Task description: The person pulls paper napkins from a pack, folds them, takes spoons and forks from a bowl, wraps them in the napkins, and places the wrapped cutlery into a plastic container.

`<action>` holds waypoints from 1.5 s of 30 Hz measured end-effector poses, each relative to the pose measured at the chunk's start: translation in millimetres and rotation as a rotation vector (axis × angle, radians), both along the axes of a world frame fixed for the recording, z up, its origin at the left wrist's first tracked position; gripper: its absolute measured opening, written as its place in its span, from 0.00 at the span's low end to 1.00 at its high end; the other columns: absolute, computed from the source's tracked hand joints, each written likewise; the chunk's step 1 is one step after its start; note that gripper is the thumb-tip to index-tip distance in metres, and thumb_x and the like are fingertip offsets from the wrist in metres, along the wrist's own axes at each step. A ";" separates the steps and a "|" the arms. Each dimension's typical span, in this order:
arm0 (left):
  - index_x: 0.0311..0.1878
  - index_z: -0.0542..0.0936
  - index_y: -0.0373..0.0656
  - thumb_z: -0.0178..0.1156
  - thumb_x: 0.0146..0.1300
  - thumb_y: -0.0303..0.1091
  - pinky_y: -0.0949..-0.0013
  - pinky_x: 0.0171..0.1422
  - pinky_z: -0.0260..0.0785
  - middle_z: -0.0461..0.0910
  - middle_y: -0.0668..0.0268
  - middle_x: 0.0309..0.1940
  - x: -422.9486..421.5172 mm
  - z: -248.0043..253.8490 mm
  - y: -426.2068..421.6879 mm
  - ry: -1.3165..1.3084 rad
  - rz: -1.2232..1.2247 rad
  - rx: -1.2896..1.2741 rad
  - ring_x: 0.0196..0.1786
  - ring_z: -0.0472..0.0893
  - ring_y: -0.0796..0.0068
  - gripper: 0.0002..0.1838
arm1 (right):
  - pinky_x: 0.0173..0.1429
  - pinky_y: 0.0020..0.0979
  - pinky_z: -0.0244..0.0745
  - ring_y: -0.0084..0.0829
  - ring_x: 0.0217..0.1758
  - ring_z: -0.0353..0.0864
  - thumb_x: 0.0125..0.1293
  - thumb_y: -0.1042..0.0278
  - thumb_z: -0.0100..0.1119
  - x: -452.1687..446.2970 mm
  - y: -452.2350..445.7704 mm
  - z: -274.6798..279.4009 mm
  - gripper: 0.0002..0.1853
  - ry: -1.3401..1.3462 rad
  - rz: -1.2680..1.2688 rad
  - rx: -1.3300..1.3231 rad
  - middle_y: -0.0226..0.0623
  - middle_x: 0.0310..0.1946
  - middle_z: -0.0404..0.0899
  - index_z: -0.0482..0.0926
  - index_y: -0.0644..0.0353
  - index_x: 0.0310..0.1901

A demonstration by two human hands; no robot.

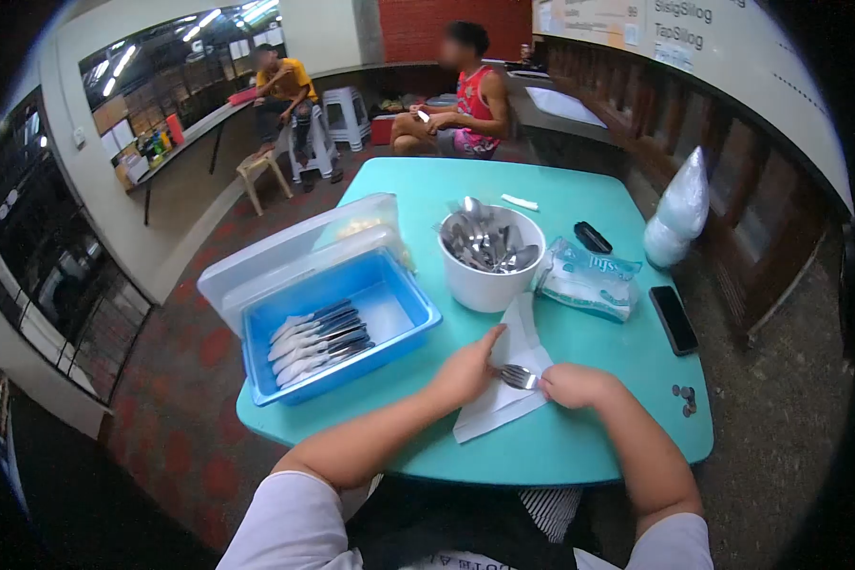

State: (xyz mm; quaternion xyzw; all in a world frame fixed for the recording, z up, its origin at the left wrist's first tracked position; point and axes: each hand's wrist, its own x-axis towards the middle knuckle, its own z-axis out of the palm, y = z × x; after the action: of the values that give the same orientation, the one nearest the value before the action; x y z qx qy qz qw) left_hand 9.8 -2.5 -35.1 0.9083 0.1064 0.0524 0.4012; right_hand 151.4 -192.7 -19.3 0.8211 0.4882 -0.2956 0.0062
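A white paper napkin [513, 404] lies on the turquoise table, with a fork [518, 376] across it, tines pointing left. My left hand [470, 366] is at the napkin's left edge beside the tines, its fingers together on the paper. My right hand [572, 385] is closed at the right end of the fork. Behind them stands a white bucket [489, 285] full of spoons and forks. To the left, a blue tray [389, 332] holds several napkin-wrapped utensils [318, 342] in a row.
A clear lid [294, 252] leans behind the tray. Right of the bucket are a napkin pack [591, 280], a black object [593, 237], a phone [673, 320], coins [688, 399] and a plastic-wrapped bundle [676, 218]. Two people sit beyond the table.
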 end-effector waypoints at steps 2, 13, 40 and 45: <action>0.75 0.60 0.48 0.65 0.56 0.23 0.49 0.52 0.72 0.81 0.45 0.42 1.0 -6.8 1.9 -0.086 0.024 -0.023 0.46 0.81 0.43 0.43 | 0.50 0.46 0.74 0.50 0.41 0.82 0.73 0.59 0.46 4.1 8.0 -1.3 0.18 -0.002 0.044 0.000 0.51 0.36 0.83 0.82 0.62 0.37; 0.75 0.60 0.47 0.70 0.58 0.30 0.59 0.50 0.76 0.85 0.54 0.39 27.0 -29.4 24.2 -0.002 0.053 -0.113 0.41 0.84 0.62 0.42 | 0.43 0.49 0.77 0.50 0.34 0.83 0.67 0.62 0.51 18.5 5.5 -21.2 0.15 -0.053 0.191 0.032 0.53 0.32 0.84 0.85 0.63 0.36; 0.73 0.62 0.46 0.70 0.54 0.24 0.65 0.43 0.72 0.76 0.63 0.31 34.6 2.6 21.9 0.034 -0.103 -0.019 0.36 0.78 0.71 0.43 | 0.46 0.45 0.79 0.47 0.42 0.87 0.60 0.72 0.53 -2.6 16.8 7.0 0.13 -0.095 -0.009 -0.044 0.53 0.41 0.86 0.86 0.66 0.41; 0.73 0.63 0.46 0.71 0.54 0.25 0.65 0.43 0.73 0.76 0.62 0.32 35.8 3.1 19.0 -0.017 -0.137 -0.027 0.35 0.79 0.69 0.43 | 0.47 0.46 0.79 0.48 0.40 0.86 0.68 0.62 0.49 -2.9 13.8 14.3 0.18 -0.097 0.013 -0.094 0.54 0.41 0.86 0.85 0.66 0.44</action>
State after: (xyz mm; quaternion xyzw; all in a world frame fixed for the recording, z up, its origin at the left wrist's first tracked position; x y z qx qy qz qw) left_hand 45.6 16.5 -32.0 0.9074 0.0412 0.0312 0.4170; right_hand 148.5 -179.0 -5.0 0.8300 0.4784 -0.2780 0.0702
